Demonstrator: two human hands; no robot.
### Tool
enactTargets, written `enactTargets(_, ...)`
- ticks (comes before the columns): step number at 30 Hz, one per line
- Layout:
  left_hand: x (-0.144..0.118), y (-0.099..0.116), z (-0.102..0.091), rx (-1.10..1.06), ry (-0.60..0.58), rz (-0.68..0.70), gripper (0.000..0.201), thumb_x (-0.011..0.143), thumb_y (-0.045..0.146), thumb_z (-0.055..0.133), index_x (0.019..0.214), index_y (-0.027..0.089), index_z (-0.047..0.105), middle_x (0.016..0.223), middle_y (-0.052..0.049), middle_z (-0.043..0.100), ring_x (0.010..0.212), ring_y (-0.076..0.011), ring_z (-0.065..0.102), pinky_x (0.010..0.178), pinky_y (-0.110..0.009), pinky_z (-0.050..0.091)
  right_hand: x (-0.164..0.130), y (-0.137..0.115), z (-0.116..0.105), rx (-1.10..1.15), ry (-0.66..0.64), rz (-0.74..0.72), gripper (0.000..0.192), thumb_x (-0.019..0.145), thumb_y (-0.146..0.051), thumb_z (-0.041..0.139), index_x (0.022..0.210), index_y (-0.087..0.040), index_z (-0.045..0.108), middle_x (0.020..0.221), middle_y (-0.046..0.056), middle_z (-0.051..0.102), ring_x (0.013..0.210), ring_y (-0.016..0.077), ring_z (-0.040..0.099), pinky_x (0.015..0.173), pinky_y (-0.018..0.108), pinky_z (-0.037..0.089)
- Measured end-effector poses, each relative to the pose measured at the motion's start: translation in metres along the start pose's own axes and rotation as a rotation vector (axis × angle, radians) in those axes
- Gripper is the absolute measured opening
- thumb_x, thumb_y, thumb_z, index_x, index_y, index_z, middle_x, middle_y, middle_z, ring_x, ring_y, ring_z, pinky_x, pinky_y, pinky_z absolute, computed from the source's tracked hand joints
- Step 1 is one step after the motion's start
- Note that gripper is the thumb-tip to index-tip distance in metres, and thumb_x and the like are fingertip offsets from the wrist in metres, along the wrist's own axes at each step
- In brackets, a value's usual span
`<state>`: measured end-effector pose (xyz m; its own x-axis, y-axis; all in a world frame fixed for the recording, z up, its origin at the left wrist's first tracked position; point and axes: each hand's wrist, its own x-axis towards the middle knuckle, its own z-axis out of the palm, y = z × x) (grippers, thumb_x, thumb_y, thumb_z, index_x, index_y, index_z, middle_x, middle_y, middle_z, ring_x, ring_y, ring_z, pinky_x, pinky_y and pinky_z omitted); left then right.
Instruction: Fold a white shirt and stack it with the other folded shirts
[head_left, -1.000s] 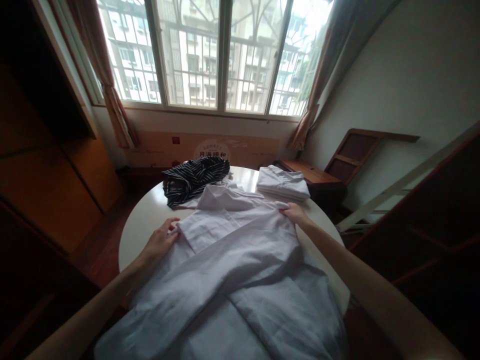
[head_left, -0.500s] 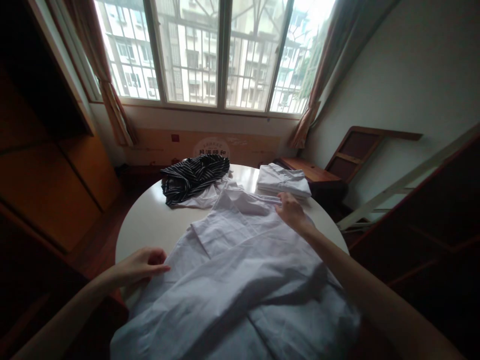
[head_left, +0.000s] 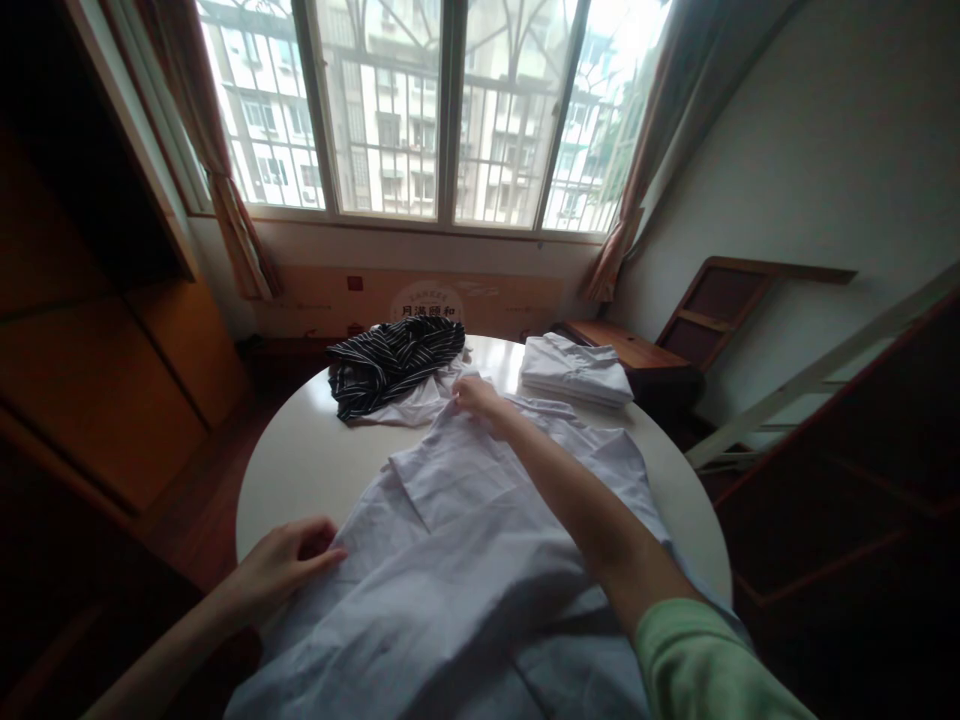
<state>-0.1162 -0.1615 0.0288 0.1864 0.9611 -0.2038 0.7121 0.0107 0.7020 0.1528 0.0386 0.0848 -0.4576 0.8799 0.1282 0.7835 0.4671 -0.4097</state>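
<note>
Prob a home: curtains (head_left: 234,228), barred window (head_left: 448,130) w/ apt bldg (head_left: 386,135) outside, wooden cupboards (head_left: 82,390)

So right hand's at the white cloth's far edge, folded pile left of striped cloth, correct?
No: the head view shows the folded pile right of the striped cloth. The right hand is at the far edge of the white cloth.

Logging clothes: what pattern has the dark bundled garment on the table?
The bundled garment has light stripes on black; the head view shows it best.
</note>
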Motion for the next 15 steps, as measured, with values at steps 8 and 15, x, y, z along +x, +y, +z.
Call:
enactTargets(8,-0.011,0.02,0.007,0.04,-0.062,-0.062,0.027,0.062,0.041,0.055,0.059,0.014,0.061,0.054,0.001,0.052,0.055,-0.015,0.048,0.046,-0.021,0.027,0.012,0.036,-0.041,-0.264,0.144,0.223,0.032,0.085,-0.032,0.049,0.112,-0.016,0.05,0.112,0.007,0.053,0.094,0.0185,0.055,0.079,0.039,0.047)
enactTargets(15,0.0,0.005,-0.023,-0.178,-0.231,-0.103,0.026,0.06,0.039,0.059,0.064,0.015,0.067,0.057,0.0,0.06,0.056,-0.0166,0.052,0.051,-0.023,0.037,-0.011,0.083,-0.09,-0.441,0.249,0.428,0.025,0.081,-0.017,0.047,0.099,-0.009,0.061,0.103,0.019,0.061,0.097,0.027,0.056,0.077,0.032,0.042)
